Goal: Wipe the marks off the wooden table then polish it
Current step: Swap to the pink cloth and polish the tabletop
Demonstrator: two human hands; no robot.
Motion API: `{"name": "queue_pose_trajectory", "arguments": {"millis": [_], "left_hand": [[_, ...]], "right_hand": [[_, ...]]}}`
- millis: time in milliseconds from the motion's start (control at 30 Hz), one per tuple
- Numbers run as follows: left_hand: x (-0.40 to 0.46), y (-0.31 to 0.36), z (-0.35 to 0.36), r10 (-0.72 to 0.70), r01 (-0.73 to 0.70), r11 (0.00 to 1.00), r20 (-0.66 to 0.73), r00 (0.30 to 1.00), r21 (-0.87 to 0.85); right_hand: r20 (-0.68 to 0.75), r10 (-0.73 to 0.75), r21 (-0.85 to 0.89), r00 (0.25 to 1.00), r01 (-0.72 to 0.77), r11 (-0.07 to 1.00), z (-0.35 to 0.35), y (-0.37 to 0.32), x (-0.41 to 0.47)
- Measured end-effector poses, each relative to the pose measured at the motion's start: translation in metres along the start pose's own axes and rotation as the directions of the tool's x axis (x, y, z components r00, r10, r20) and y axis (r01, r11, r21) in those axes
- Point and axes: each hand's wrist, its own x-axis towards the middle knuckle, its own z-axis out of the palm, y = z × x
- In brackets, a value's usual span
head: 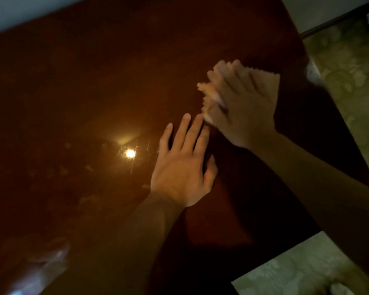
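Smears (pixel 62 171): pale smudges at 9 o'clock of the reflected lamp glare (pixel 130 153), with a larger whitish streak at 7 o'clock near the frame corner; judged not yet wiped.
Wooden table (pixel 94 71): dark, glossy top filling most of the view; wide bare surface from 9 to 12 o'clock gives ample room for strokes.
Left hand (pixel 182 165): flat on the table, fingers straight and slightly spread, holding nothing; apparently bracing.
Cloth (pixel 209 93): pale, crumpled, at 1 o'clock of the left hand, lying on the table beneath the right palm.
Right hand (pixel 241 107): motion-blurred; fingers extended, pressing the cloth down; a firmer grip cannot be told.
Table edge (pixel 320 107): runs close at 3 o'clock of the right hand, patterned floor (pixel 349 71) beyond; little room rightward.
Progress: wiping appears under way on the right side; left-side marks and polishing likely remain.
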Motion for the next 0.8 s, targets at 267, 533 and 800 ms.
{"name": "queue_pose_trajectory", "arguments": {"millis": [267, 533, 800], "left_hand": [[0.000, -0.002, 0.002, 0.007, -0.007, 1.000, -0.028, 1.000, -0.004], [0.001, -0.001, 0.002, 0.006, -0.006, 1.000, -0.017, 1.000, 0.016], [0.001, -0.001, 0.002, 0.008, -0.008, 1.000, -0.017, 1.000, 0.011]], "right_hand": [[-0.070, 0.274, 0.047, 0.959, -0.271, 0.961, -0.003, 0.012, 0.033], [-0.044, 0.190, -0.012, 0.981, -0.190, 0.982, -0.001, 0.003, 0.037], [-0.108, 0.349, 0.063, 0.931, -0.344, 0.937, 0.001, 0.002, 0.044]]}}
